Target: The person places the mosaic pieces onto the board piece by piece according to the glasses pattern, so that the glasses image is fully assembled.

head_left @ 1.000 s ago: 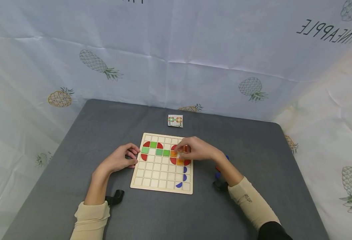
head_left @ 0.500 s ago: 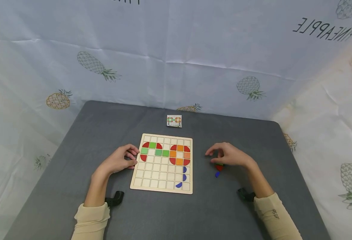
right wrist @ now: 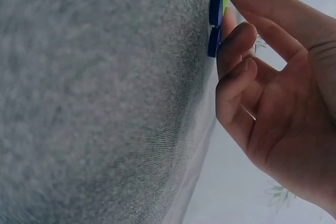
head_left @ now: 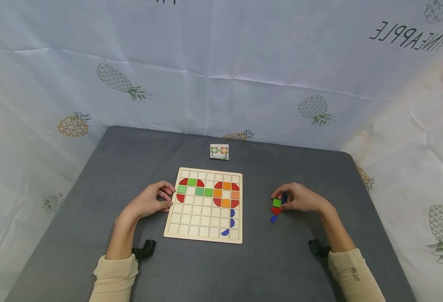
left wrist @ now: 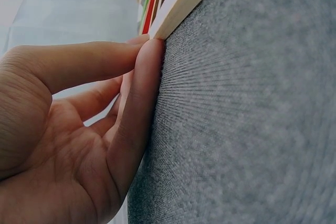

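Observation:
A light wooden grid board (head_left: 191, 219) lies on the table, with red quarter-round, green and orange square and blue half-round pieces in some cells. My left hand (head_left: 154, 196) is at its left edge, relaxed; in the left wrist view thumb and a fingertip touch the board's corner edge (left wrist: 181, 11). Right of the board, my right hand (head_left: 300, 198) is over a small pile, thumb and forefinger on either side of a green square tile (head_left: 277, 203). A red piece (head_left: 275, 211) and blue pieces (head_left: 273, 219) lie beside it. Blue pieces (right wrist: 216, 6) show under the thumb in the right wrist view.
A small printed pattern card (head_left: 219, 152) lies behind the board. Dark grey cloth covers the table (head_left: 206, 272). Black wrist devices (head_left: 144, 250) sit at both forearms. A pineapple-print curtain (head_left: 206, 100) hangs behind the table.
My right hand has left the board's orange and red pieces and moved right to the loose pile, where its fingers have come round the green tile. My left hand has stayed at the edge.

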### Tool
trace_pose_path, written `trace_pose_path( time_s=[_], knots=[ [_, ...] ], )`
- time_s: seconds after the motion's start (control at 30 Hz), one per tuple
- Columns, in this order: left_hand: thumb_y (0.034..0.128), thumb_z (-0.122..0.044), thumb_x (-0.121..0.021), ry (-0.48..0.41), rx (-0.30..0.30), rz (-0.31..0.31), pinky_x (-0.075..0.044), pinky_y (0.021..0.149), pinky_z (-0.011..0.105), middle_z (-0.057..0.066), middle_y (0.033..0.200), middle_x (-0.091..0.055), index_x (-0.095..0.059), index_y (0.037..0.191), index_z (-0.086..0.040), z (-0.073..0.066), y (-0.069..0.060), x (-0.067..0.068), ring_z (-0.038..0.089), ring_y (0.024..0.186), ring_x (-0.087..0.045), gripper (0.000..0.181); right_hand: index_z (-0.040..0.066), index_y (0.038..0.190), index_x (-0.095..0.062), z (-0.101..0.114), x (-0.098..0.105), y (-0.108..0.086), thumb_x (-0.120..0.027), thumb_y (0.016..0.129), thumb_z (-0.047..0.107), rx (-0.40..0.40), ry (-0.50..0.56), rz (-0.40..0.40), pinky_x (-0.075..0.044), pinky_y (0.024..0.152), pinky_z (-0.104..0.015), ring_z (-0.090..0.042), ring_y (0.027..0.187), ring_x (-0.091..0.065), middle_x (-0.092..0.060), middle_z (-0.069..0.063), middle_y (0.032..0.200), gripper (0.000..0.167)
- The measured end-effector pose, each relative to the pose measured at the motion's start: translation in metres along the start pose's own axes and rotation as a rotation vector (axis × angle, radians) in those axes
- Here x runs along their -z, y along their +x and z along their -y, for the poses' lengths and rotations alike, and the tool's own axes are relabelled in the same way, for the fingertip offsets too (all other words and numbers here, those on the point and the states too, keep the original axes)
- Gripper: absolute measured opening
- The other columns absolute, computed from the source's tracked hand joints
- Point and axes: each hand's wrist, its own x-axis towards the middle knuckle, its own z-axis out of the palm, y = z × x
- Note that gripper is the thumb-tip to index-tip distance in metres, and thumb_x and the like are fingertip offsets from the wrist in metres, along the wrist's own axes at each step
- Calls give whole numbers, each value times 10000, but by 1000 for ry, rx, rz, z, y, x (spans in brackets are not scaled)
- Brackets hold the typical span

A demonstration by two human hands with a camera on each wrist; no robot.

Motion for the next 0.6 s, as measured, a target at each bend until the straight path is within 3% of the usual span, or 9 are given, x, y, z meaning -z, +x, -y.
trace_pose_path(
  time_s=[0.3,0.6],
  knots=[
    [977,41,-723,-8,-1,6,-660,721,333,212,1163,-574,-575,1311,84,-1,0,-1,233,963,-573,368,58,1265,-761,-9,1,6,-843,947,134,40,20,-34,-502,592,-255,-66,671,-556,-726,-99,1060,337],
    [976,45,-719,-7,-8,3,-659,713,342,224,1166,-575,-568,1317,94,1,-1,-1,238,972,-581,375,58,1237,-755,-7,1,8,-852,947,166,50,-11,-61,-496,597,-247,-46,675,-546,-738,-104,1107,325]
  ],
)
